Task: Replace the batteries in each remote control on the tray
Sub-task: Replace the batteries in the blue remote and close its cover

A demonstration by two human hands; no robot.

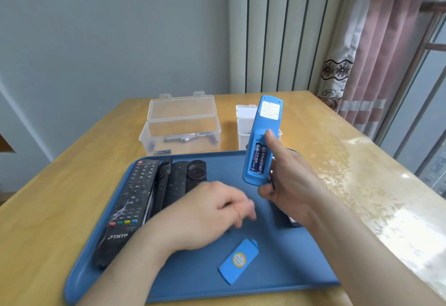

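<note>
Batteries [258, 158] sit in the blue remote [265, 122], gripped by right fingers [270, 136]; its cover [239, 261] lies on the tray [193, 272]. Left fingers [243, 209] curl loosely, apparently empty. Black remotes [135, 199] look yet to do.

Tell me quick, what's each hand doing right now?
Left hand: curled and blurred; cannot tell if it holds anything.
Right hand: grips the blue remote, battery bay open.

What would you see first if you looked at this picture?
The bright blue remote is held up above the tray, its back open with two batteries showing. Its blue cover lies on the tray's near side, and a row of black remotes lies along the tray's left.
</note>
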